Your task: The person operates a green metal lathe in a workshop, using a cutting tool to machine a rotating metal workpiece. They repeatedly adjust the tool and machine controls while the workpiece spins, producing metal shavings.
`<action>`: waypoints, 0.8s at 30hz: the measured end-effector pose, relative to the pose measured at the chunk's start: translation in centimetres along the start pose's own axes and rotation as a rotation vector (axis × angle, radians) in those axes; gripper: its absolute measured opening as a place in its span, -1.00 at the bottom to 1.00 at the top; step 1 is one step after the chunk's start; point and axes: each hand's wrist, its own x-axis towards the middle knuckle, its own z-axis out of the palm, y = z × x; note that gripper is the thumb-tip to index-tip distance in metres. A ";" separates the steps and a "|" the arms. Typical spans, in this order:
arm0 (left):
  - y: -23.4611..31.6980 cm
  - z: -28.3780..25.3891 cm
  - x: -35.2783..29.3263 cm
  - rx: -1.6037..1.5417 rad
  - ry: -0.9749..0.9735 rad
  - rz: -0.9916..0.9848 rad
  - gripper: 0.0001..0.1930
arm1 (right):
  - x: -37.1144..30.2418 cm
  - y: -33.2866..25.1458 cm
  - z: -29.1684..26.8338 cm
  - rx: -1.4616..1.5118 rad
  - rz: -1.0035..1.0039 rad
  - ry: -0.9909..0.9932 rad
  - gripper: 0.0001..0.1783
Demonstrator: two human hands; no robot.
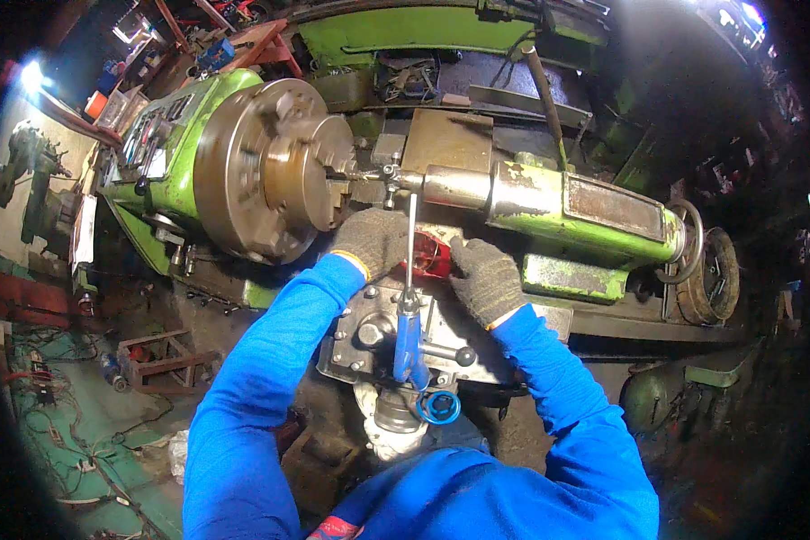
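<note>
A shiny red piece (435, 257), its kind unclear, lies between my two hands over the lathe's carriage. My left hand (372, 241), in a dark knit glove, curls at its left side just below the chuck end of the workpiece. My right hand (488, 281), gloved alike, bends its fingers at the red piece's right edge. The fingertips of both are partly hidden. Between my forearms stands a blue-bodied tool (409, 342) with a long thin metal rod pointing up past the red piece. The lathe chuck (256, 171) at the left looks smeared, as if turning.
The green tailstock (576, 211) reaches right to its handwheel (687, 241). A black-knobbed lever (464, 356) and a blue ring handle (438, 408) stick out near me. An upright bar (544, 99) rises behind. Cables (90, 459) and a rusty frame (166, 360) lie on the floor.
</note>
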 end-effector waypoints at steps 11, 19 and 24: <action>1.2 -0.5 0.0 -0.048 0.060 -0.039 -0.72 | 1.9 -0.5 2.2 -0.124 -0.002 -0.185 -0.63; 0.6 -1.7 0.1 0.004 -0.197 -0.137 -0.65 | 2.5 -1.1 2.3 -0.059 -0.081 -0.069 -0.66; -3.1 2.2 -0.9 0.064 -0.254 0.113 -0.65 | 0.4 -0.8 -0.7 0.317 0.234 0.251 -0.80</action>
